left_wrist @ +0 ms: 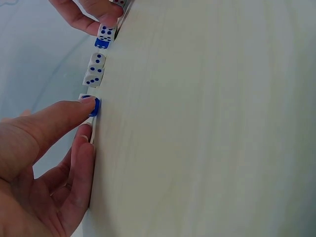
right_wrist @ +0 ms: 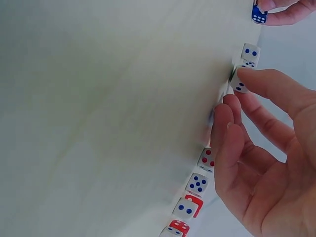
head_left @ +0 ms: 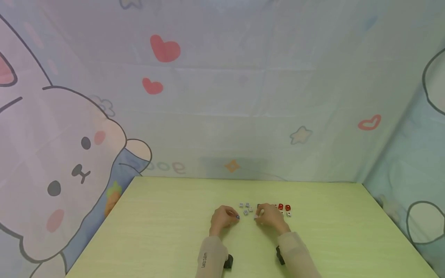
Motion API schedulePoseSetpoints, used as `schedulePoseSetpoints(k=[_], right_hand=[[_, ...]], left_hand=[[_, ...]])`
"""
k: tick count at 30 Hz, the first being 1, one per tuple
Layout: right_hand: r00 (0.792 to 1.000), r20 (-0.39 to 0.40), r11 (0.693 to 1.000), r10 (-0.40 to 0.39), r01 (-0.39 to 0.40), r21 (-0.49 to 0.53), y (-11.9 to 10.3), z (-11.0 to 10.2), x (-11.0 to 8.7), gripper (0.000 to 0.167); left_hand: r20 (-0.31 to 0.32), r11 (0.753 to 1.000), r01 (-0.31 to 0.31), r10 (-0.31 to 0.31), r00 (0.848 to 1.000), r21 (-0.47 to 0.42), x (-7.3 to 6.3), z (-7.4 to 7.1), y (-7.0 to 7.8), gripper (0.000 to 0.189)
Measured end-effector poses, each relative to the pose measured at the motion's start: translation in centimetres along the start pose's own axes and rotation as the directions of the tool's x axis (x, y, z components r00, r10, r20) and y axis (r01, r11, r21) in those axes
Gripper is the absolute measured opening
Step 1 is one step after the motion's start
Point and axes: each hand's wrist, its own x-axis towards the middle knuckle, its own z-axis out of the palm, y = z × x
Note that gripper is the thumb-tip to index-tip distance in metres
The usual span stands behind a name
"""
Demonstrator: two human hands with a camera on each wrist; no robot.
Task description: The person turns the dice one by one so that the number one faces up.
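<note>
The left hand point(head_left: 222, 218) pinches a blue die point(head_left: 238, 217) between thumb and fingertips, on the near side of the table point(head_left: 167, 231) group's left end. The right hand point(head_left: 272, 217) pinches a white die point(right_wrist: 239, 81) with blue pips, to the right of the blue die and apart from it. Four loose white dice point(head_left: 245, 212) sit slightly farther off, between the two hands. To the right of the right hand, two red dice point(head_left: 287, 207) lie on the far side of more dice point(head_left: 289, 214), white ones, some partly hidden by that hand. Beyond the table's far edge hangs a backdrop point(head_left: 222, 96) with red hearts point(head_left: 165, 49) and, on the left, a rabbit point(head_left: 69, 154).
</note>
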Motion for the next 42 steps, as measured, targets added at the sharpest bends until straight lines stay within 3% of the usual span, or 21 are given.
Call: schedulePoseSetpoints(k=[12,24,36,42], right_hand=[[0.999,0.020,0.999,0.026,-0.027,0.036,-0.38,-0.58,0.09,0.017],[1.000,-0.004,0.999,-0.010,0.010,0.041,-0.30,-0.18,0.09,0.014],[0.999,-0.024,0.996,-0.035,0.033,-0.085,-0.54,0.23,0.55,0.013],[0.999,-0.018,0.995,-0.046,0.044,-0.086,-0.81,0.06,0.47,0.010]], left_hand=[[-0.002,1.000,0.002,-0.002,1.000,0.018,0.30,-0.13,0.09,0.012],[0.002,1.000,0.008,-0.008,1.000,0.011,0.06,-0.05,0.06,0.012],[-0.008,1.000,0.001,-0.001,1.000,0.004,0.11,0.04,-0.14,0.012],[-0.009,1.000,0.001,-0.001,1.000,0.002,0.17,0.07,-0.12,0.011]])
